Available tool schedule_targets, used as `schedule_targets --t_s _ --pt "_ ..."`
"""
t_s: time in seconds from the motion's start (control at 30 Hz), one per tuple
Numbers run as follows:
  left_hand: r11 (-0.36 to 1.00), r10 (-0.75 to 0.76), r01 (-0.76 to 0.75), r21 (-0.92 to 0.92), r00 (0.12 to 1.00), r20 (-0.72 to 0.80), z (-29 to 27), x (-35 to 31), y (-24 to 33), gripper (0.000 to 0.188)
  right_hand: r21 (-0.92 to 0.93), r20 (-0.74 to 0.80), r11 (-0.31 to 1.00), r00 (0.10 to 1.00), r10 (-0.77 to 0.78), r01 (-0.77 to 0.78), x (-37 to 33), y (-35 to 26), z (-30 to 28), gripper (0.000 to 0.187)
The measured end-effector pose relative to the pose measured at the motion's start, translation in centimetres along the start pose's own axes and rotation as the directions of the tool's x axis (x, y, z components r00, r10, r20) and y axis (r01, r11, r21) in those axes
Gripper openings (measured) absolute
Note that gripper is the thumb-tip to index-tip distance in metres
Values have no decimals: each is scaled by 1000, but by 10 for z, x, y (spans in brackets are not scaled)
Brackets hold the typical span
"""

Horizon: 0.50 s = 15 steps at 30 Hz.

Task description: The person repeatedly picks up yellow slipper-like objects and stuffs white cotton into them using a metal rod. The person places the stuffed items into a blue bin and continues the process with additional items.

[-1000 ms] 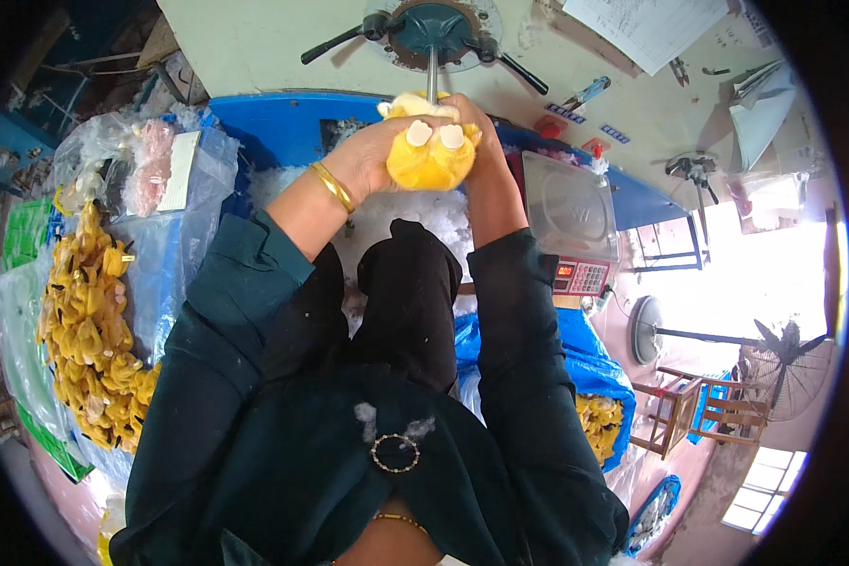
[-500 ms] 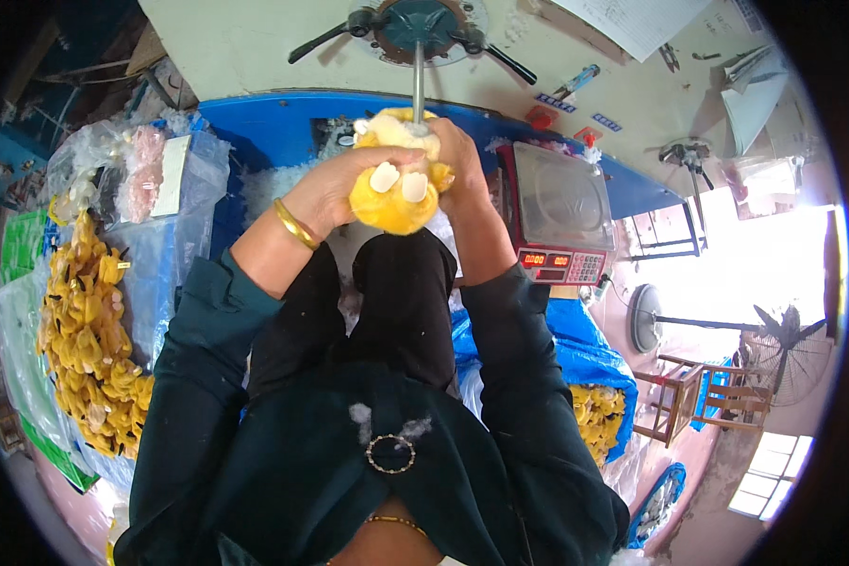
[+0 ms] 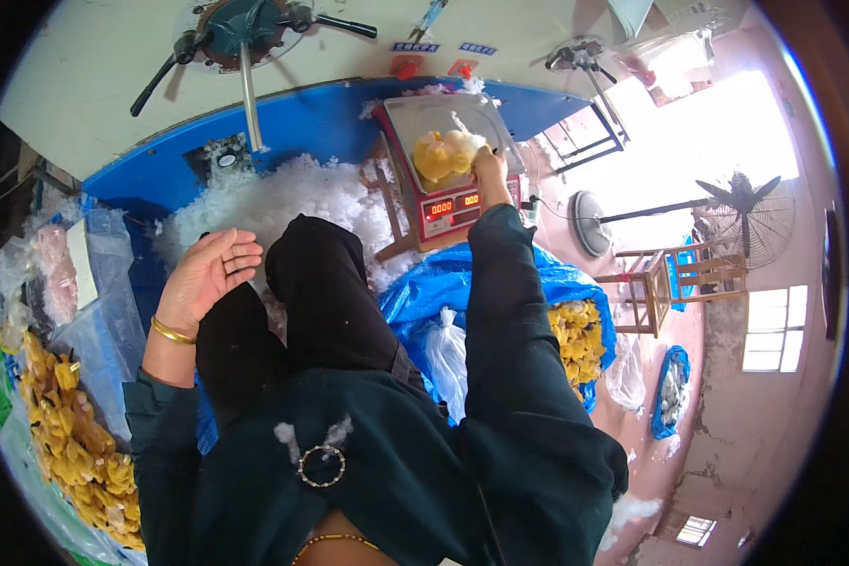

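A yellow plush toy [image 3: 434, 158] with paler parts lies on the metal pan of a red weighing scale [image 3: 446, 215], right of centre. White stuffing [image 3: 459, 123] sticks up beside it. My right hand [image 3: 490, 177] reaches over the pan's right edge, its fingers closed on the near end of the toy; the fingertips are partly hidden. My left hand [image 3: 212, 269] hovers over my left thigh, empty, fingers loosely bent and apart. Far left of the scale, a metal filling tube [image 3: 250, 104] juts out of the machine, with nothing on it.
Loose white stuffing [image 3: 321, 203] heaps between my knees and the blue panel [image 3: 335, 123]. Flat yellow plush skins [image 3: 71, 429] pile at my left. A blue sack [image 3: 443, 283] holding more yellow pieces stands at my right. Beyond are a wooden chair [image 3: 643, 288] and a fan [image 3: 750, 222].
The toy has come off the tube and moved right onto the scale in my right hand. My left hand has let go and drawn back left. The view has turned right.
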State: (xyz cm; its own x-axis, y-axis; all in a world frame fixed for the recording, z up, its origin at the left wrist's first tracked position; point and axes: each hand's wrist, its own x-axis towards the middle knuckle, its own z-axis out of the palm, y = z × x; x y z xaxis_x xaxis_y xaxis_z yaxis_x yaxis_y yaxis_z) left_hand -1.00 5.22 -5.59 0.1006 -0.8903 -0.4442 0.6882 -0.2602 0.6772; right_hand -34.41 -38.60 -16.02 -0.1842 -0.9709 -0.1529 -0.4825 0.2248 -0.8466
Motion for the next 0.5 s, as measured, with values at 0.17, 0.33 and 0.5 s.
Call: schedule_targets --t_s 0.17,0.33,0.5 --pt "1000 -15 14 -16 997 -73 -11 -1 -17 27 -148 -12 974 984 -178 174 -37 20 -26 46" --pt "998 -59 57 -24 989 -135 -17 -8 -32 25 -254 13 927 959 -282 276 -100 43 -58 36" --pt "999 -45 41 -27 986 -162 -24 -15 -41 25 -438 27 716 804 -594 544 -106 5 -67 48"
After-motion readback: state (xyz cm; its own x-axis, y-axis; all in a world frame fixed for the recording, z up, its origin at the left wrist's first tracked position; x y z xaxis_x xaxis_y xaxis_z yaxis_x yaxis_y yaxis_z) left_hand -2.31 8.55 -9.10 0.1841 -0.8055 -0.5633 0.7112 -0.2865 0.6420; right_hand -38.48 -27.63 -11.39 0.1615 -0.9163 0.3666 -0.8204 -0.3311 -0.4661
